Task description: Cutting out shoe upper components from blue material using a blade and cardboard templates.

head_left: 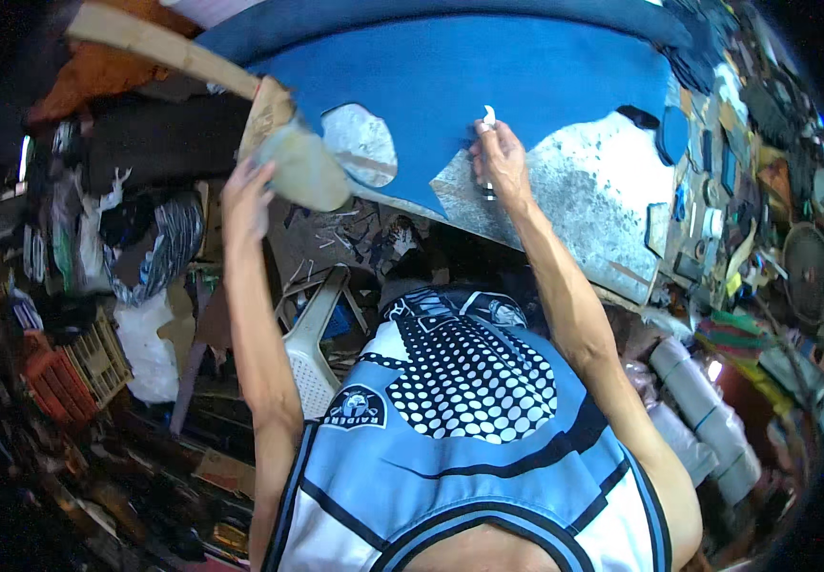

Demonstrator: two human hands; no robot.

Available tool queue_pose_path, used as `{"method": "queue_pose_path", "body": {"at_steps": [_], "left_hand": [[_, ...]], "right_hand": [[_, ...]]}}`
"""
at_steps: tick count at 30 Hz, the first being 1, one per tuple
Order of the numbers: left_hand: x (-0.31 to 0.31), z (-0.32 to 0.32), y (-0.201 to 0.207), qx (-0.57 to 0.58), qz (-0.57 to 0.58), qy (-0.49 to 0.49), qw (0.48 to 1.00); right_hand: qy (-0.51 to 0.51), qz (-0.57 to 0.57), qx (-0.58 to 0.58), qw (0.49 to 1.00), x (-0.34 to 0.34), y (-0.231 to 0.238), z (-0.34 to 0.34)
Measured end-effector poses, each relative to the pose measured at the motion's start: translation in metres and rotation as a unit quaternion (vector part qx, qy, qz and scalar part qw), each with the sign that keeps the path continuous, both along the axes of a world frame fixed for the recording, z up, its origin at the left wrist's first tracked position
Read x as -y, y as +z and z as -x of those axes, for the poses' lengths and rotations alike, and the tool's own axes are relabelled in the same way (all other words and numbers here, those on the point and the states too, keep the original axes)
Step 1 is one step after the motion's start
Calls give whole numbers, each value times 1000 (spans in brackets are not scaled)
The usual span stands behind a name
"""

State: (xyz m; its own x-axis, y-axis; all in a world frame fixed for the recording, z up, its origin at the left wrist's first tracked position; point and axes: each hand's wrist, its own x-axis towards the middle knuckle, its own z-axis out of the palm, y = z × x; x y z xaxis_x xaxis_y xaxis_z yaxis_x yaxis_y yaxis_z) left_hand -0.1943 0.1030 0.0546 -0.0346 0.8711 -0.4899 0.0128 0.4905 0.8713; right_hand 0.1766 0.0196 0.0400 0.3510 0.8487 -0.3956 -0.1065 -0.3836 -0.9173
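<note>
My left hand, smeared by motion, grips the left edge of a dull grey-beige, sole-shaped flat piece. That piece is blurred too and juts past the table's near edge. Over the blue sheet, my right hand is closed round a slim object with a white tip sticking out beyond the thumb. Something metallic shows under the same hand; its kind is hidden. To the left of this hand, a rounded, stained grey-white patch shows beside the sheet. A larger worn, pale surface lies to the right.
A wooden board slants in from the far left. Scraps and small tools crowd the right side, with a dark oval piece nearby. A white plastic chair stands below the table at left. Plastic-wrapped rolls lie at lower right.
</note>
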Motion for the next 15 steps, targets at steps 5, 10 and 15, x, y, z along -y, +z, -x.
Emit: {"method": "queue_pose_path", "body": {"at_steps": [5,10,15], "left_hand": [[35,-14,44,106,-29,-30,993],[32,-144,29,140,49,-74,986],[2,-271,26,215,89,-217,948]], "right_hand": [[108,20,-38,993,-1,5,-1],[143,-77,-14,987,30,51,-5],[-49,-35,-104,993,52,61,-87]]}}
